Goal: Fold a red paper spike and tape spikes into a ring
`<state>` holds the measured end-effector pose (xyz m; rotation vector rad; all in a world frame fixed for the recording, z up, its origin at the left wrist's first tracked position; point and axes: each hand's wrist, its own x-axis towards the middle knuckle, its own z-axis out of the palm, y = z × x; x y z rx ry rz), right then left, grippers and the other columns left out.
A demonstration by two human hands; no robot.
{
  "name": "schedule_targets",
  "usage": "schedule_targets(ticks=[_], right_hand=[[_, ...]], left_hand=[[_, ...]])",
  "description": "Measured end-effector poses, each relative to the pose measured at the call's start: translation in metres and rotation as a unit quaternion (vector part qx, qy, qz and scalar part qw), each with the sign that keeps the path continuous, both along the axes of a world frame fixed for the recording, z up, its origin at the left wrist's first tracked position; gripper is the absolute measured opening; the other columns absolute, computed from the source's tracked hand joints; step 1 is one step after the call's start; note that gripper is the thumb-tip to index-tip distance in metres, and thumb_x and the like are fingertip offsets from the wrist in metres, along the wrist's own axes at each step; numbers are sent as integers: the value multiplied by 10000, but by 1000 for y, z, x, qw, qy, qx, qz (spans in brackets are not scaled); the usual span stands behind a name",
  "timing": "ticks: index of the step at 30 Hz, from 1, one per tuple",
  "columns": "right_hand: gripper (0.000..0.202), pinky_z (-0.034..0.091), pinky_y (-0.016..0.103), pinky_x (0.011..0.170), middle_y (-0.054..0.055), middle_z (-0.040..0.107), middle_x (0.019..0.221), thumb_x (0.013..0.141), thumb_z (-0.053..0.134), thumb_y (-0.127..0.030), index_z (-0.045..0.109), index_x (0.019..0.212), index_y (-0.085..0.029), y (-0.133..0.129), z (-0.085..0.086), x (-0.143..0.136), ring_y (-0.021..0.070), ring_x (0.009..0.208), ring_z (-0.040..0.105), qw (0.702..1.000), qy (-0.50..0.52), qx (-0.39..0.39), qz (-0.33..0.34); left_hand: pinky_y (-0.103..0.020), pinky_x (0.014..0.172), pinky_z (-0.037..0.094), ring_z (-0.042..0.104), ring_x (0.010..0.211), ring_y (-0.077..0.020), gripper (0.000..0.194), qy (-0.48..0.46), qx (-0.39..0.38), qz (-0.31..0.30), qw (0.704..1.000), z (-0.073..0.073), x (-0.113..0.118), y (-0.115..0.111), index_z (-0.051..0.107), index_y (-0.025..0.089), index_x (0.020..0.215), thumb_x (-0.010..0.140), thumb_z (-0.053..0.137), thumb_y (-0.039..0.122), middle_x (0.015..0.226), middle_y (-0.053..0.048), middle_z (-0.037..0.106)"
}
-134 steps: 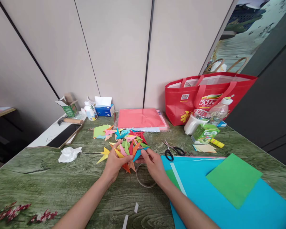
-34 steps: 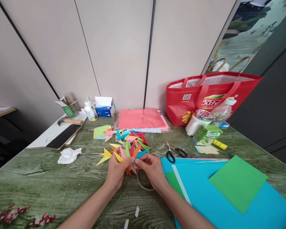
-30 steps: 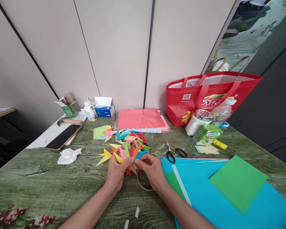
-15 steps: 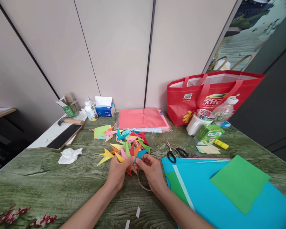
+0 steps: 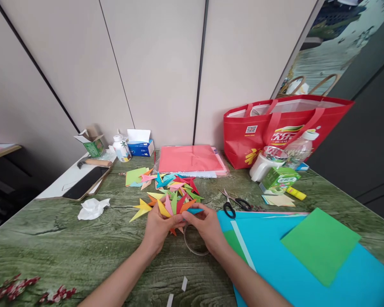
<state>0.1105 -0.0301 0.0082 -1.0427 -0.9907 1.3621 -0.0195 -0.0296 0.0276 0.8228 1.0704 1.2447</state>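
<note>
Between both hands is a fan of folded paper pieces [image 5: 175,205] in yellow, pink, green, red, orange and blue, joined side by side. My left hand [image 5: 160,226] grips its left side with the thumb in front. My right hand [image 5: 206,224] pinches the blue piece at the right end, thumb and fingertips close to my left thumb. Below my right hand lies a roll of tape [image 5: 192,249], partly covered by it. More folded paper pieces [image 5: 179,183] lie in a pile just beyond the hands, and yellow ones [image 5: 141,209] rest to the left.
Scissors [image 5: 232,202] lie right of the hands, beside large blue sheets [image 5: 275,264] with a green square [image 5: 321,247] on top. A red bag [image 5: 243,136], a mug [image 5: 264,168] and a bottle [image 5: 302,149] stand at the back right. Crumpled tissue [image 5: 94,209] and a phone [image 5: 88,183] lie left.
The paper fan has tilted and turned slightly in my hands. My right fingers have moved over the blue piece, covering more of it, and more of the tape roll shows.
</note>
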Motion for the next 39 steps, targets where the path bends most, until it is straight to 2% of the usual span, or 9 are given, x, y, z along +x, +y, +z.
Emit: schedule_targets(ticks=[8,15,17,21,24,26,28,32,39], right_hand=[[262,360,204,468,-32,558,542,514,774,-347,602,547,-153,1,3,0,69,465,406,998,59,-16,-10],[286,387,212,490,-17,568,576,550,749,-408,614,602,-161,2,3,4,98,513,457,1000,-14,6,-5],[344,408,223,500,4,591,629,579,707,-497,636,658,-170,3,7,8,114,538,483,999,-7,31,18],[589,402,223,465,44,590,721,651,464,-728,663,771,-186,7,15,16,137,600,502,992,123,32,7],[425,384,195,467,17,562,687,683,574,-598,667,746,-188,8,18,18,113,599,480,990,136,19,-25],[281,392,187,492,-5,559,661,650,688,-446,676,770,-193,8,17,17,106,612,479,994,107,18,-31],[258,411,196,515,-3,590,693,619,723,-378,684,796,-194,6,15,15,112,634,491,995,94,12,-28],[267,428,220,525,27,642,792,575,742,-358,691,765,-178,5,13,11,127,647,518,993,107,-17,-37],[251,413,208,516,15,624,711,563,748,-357,684,708,-162,6,12,12,111,605,503,993,103,-26,-44]], left_hand=[[-366,556,591,665,639,-222,689,10,-26,-17,999,1,3,-3,484,129,1064,465,825,155,773,-48,698],[-376,598,582,666,754,-251,843,-21,15,-48,999,6,0,-1,412,184,1220,479,808,112,929,-76,687],[-363,582,580,666,755,-254,870,-27,23,-68,997,11,-3,-1,406,203,1246,480,804,94,940,-75,687],[-294,465,552,661,573,-217,946,-60,16,-147,987,18,-13,-2,346,235,1313,495,804,112,818,-61,700],[-223,394,505,640,479,-192,987,-119,-14,-212,970,16,-22,-4,335,239,1327,472,819,144,630,-13,675],[-196,349,475,630,440,-185,985,-156,-35,-239,958,13,-25,-6,343,255,1321,464,826,191,596,3,664],[-186,333,464,627,420,-183,976,-165,-54,-257,951,11,-25,-7,347,261,1320,470,822,183,578,10,659],[-196,330,474,620,396,-183,1012,-168,-66,-275,944,11,-21,-7,334,261,1331,452,825,154,610,-2,678],[-203,364,498,645,452,-201,1028,-148,-63,-290,944,14,-18,-8,305,257,1352,471,834,209,593,-27,686]])
